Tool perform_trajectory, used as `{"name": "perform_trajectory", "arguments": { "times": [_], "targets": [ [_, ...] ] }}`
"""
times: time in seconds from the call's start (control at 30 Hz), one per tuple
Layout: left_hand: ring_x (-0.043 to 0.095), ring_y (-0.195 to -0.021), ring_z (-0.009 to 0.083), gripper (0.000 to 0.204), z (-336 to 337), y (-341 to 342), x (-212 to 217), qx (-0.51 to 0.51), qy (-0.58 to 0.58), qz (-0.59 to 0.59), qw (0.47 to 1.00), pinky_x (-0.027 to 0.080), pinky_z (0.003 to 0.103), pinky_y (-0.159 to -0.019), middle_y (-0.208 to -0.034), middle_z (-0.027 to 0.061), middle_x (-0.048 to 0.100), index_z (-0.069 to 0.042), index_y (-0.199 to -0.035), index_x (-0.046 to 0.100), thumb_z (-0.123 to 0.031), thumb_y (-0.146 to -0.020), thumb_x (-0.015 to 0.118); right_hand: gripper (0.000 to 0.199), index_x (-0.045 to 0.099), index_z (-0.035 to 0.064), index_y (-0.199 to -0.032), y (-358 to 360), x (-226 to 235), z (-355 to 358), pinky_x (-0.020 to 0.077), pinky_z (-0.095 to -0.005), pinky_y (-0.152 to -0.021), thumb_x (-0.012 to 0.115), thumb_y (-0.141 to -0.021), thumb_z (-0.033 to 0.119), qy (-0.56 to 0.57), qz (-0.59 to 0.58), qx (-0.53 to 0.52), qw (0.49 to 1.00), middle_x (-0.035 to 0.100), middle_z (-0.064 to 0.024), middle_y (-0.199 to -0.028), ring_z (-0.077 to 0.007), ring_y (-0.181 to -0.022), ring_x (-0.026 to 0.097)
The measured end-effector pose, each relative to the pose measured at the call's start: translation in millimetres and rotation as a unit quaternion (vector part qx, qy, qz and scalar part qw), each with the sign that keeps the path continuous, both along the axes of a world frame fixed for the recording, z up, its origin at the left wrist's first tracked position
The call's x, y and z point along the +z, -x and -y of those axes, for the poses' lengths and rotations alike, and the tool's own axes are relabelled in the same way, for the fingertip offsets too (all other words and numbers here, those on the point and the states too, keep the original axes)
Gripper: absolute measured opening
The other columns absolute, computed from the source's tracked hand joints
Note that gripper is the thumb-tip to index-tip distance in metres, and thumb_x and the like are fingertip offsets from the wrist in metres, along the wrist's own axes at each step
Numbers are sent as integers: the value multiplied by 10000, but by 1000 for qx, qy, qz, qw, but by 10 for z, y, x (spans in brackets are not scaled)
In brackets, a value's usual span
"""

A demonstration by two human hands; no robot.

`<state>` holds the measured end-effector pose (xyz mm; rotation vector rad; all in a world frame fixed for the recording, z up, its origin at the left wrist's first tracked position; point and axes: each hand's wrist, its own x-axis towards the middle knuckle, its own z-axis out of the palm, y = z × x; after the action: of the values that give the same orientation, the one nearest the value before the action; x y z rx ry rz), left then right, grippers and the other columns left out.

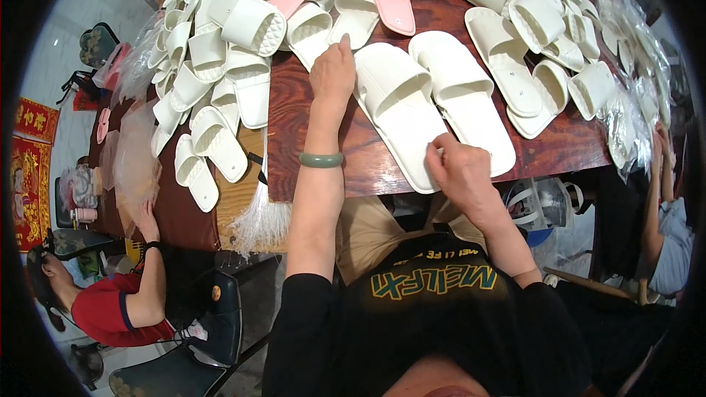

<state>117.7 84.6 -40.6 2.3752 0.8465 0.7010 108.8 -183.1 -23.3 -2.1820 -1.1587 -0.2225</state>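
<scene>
A pair of large white slippers [401, 117] lies side by side on the dark red wooden table [309, 169], open toes away from me. My right hand [462, 170] is closed on the heel edge of the left slipper, thumb on top. The other slipper [471, 106] of the pair rests just right of it. My left hand [334, 73], above a green bangle [321, 160], has its fingers curled. Its fingertips reach the near end of a smaller white slipper [356, 16]; what lies inside them is hidden. Pink slippers [390, 0] lie just beyond.
White slippers [209, 51] are heaped at the left and far side, more [537, 66] at the right. Clear plastic bags [132, 132] lie on the left table. White strands [259, 220] hang at the table corner. A person in red [121, 309] sits left; another's arm [657, 184] reaches in right.
</scene>
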Motion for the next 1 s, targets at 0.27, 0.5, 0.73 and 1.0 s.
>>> {"name": "perform_trajectory", "arguments": {
  "times": [0.27, 0.5, 0.73, 1.0],
  "targets": [
    [620, -857, 405, 669, -251, 189, 57, 90, 36, -118, 988, 464, 466, -805, -805, 231, 655, 85, -779, 654, -428, -942, 257, 107, 585, 29, -784, -63, -116, -466, 456, -369, -461, 597, -815, 131, 31, 31, 33, 999, 562, -105, -511, -267, -457, 579],
    [580, -488, 162, 513, -232, 237, 88, -2, 193, -82, 978, 476, 312, -556, -596, 91, 642, 6, -682, 680, -391, -898, 438, 110, 572, 34, -781, -194, -213, -632, 458, -383, -469, 582, -824, 135, 29, 52, 7, 998, 564, -119, -520, -279, -469, 584],
    [598, -516, 246, 545, -119, 138, -4, 8, 69, -113, 991, 476, 367, -544, -550, 119, 616, 10, -605, 659, -494, -797, 582, 97, 564, 40, -778, -210, -241, -705, 452, -378, -463, 579, -826, 123, -8, 55, 21, 998, 553, -127, -510, -281, -465, 579],
    [629, -784, 374, 393, 71, 68, 31, 11, -53, -146, 988, 489, 453, -692, -793, 222, 644, 25, -814, 659, -360, -829, 582, 68, 542, 44, -812, -221, -303, -643, 456, -370, -494, 566, -834, 104, 8, 44, 21, 999, 603, -112, -640, -276, -539, 600]
  ]
}}
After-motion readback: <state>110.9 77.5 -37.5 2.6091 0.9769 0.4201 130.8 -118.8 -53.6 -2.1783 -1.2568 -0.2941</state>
